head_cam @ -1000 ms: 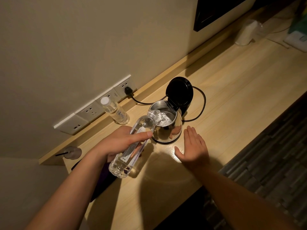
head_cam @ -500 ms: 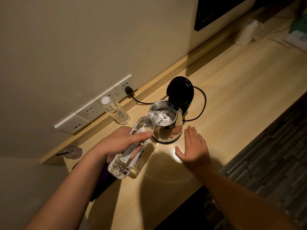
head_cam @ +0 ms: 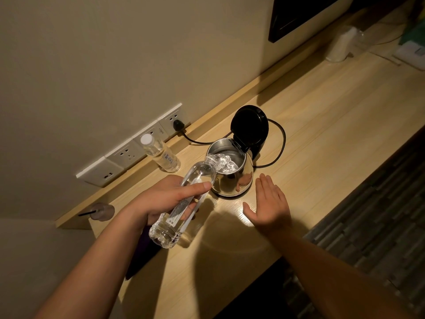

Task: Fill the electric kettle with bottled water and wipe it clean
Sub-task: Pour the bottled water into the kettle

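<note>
Water shows inside the stainless-steel electric kettle, which stands on the light wooden desk near the wall, its black lid flipped upright at the hinge. Over the kettle's rim hangs the uncapped mouth of a clear plastic water bottle, tilted neck-down toward the opening, with water left in its raised bottom end. Wrapped around the bottle's middle is the left hand, thumb lying across the top of the label, fingers curled beneath. Just beside the kettle's base, the right hand lies spread, fingers extended and together, palm down against the desk, gripping nothing.

Behind the tilted bottle, a second bottle with a white cap stands upright against the wall. A black power cord loops around the far side of the kettle and runs to a plug seated in a row of white wall sockets. Farther along the desk, a pale cylindrical container stands below a dark framed panel on the wall.
</note>
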`<state>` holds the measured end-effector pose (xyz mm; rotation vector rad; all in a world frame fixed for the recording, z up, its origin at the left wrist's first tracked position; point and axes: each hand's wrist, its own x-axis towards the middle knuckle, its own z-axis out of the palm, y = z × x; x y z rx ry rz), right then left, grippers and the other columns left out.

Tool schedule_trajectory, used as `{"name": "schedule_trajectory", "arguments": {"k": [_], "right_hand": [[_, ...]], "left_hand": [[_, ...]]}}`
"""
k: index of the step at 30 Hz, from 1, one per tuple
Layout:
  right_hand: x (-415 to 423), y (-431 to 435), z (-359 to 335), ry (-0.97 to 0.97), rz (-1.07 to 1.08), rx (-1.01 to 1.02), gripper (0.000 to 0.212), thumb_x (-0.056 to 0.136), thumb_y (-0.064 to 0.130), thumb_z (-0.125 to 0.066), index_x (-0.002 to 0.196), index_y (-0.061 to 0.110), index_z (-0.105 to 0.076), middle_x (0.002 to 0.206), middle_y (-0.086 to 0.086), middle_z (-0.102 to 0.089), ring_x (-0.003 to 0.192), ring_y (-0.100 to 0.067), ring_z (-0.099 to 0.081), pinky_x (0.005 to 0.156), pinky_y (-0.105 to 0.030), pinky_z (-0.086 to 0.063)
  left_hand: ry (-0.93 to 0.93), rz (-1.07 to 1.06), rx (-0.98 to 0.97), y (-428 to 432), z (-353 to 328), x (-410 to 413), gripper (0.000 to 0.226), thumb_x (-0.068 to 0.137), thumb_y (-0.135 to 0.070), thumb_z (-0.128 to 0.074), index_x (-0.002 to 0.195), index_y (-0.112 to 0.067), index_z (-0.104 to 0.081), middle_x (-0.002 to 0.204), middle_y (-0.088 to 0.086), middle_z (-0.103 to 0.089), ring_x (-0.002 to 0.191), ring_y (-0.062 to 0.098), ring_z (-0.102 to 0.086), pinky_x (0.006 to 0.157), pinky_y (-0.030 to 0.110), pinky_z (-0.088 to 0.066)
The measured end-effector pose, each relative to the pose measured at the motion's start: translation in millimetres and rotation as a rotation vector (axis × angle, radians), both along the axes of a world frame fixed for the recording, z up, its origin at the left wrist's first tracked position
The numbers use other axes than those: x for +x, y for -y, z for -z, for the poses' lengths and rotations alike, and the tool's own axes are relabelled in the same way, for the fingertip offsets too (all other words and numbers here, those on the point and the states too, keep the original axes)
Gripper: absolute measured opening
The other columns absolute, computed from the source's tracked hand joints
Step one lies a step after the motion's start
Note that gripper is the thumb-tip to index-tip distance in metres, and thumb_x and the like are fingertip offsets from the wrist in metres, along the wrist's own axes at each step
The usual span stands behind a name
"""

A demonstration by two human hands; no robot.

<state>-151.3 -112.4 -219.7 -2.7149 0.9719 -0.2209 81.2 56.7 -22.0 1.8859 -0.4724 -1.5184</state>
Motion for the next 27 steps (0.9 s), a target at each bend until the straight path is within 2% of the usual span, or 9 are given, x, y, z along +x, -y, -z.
{"name": "schedule_trajectory", "arguments": {"k": [4,7,10,14,19,27], "right_hand": [[-0.7,0.2,0.3,-0.004,-0.002,-0.008,0.084,0.088,0.055,-0.057,0.151,0.0,-0.045,0.163,-0.017,-0.039,0.154,-0.027,-0.034,0.12,-0.045,-0.035],[-0.9,0.0,-0.3,0.021,-0.003,-0.017,0.083,0.088,0.053,-0.06,0.15,-0.001,-0.048,0.161,-0.018,-0.041,0.152,-0.029,-0.037,0.117,-0.047,-0.038],[-1.3,-0.4,-2.5,0.047,-0.003,-0.025,0.081,0.087,0.05,-0.064,0.147,-0.003,-0.05,0.158,-0.02,-0.044,0.15,-0.031,-0.04,0.115,-0.048,-0.041],[-1.2,-0.6,-4.4,0.05,-0.003,-0.028,0.082,0.086,0.048,-0.067,0.147,-0.003,-0.05,0.158,-0.02,-0.045,0.149,-0.031,-0.041,0.115,-0.048,-0.041],[-0.8,-0.6,-3.3,0.071,-0.005,-0.036,0.081,0.085,0.047,-0.069,0.146,-0.004,-0.051,0.157,-0.021,-0.046,0.148,-0.032,-0.043,0.115,-0.049,-0.042],[-1.7,-1.2,-3.2,0.117,-0.008,-0.061,0.079,0.084,0.045,-0.07,0.143,-0.006,-0.054,0.154,-0.022,-0.049,0.146,-0.033,-0.046,0.112,-0.05,-0.045]], "left_hand": [[0.007,0.006,0.004,-0.9,1.8,1.9,0.102,0.068,-0.068,-0.088,0.106,0.022,-0.06,0.108,0.058,-0.054,0.086,0.048,-0.065,0.081,0.047,-0.06],[0.0,0.011,0.008,-1.0,1.9,2.6,0.1,0.07,-0.067,-0.088,0.108,0.021,-0.061,0.111,0.057,-0.055,0.089,0.055,-0.067,0.083,0.052,-0.062],[-0.005,0.008,0.009,-0.8,2.0,2.9,0.1,0.07,-0.067,-0.088,0.109,0.021,-0.061,0.11,0.058,-0.054,0.086,0.05,-0.065,0.08,0.047,-0.061],[-0.012,0.02,0.018,0.4,-0.8,3.2,0.104,0.068,-0.068,-0.089,0.114,0.021,-0.06,0.114,0.056,-0.055,0.094,0.07,-0.061,0.084,0.049,-0.06],[0.019,0.032,-0.003,-0.1,-1.9,4.7,0.107,0.067,-0.072,-0.087,0.112,0.022,-0.06,0.11,0.056,-0.056,0.085,0.044,-0.065,0.082,0.046,-0.06],[0.022,0.051,-0.003,-0.6,-4.2,6.9,0.107,0.068,-0.072,-0.085,0.112,0.022,-0.06,0.11,0.056,-0.056,0.086,0.046,-0.065,0.079,0.045,-0.06]]}}
